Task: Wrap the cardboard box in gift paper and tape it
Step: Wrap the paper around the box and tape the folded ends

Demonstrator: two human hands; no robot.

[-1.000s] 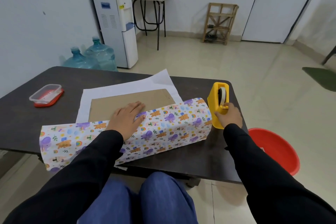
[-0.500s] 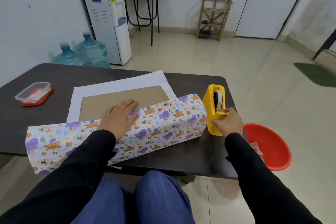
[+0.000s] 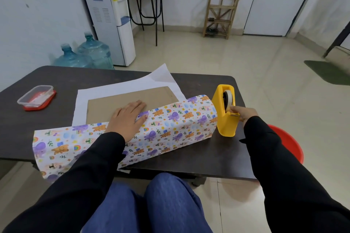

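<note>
Pinning gift paper over the cardboard box, the left hand lies flat-fingered; the right hand pinches the tape dispenser; nothing looks taped yet.

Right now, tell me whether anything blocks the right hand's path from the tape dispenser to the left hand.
Nothing visible does. The right hand is at the tape dispenser; only bare gift paper lies between it and the left hand.

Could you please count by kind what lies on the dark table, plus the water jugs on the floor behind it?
gift paper: 1
cardboard box: 1
tape dispenser: 1
clear container: 1
water jugs: 2
total: 6
</note>
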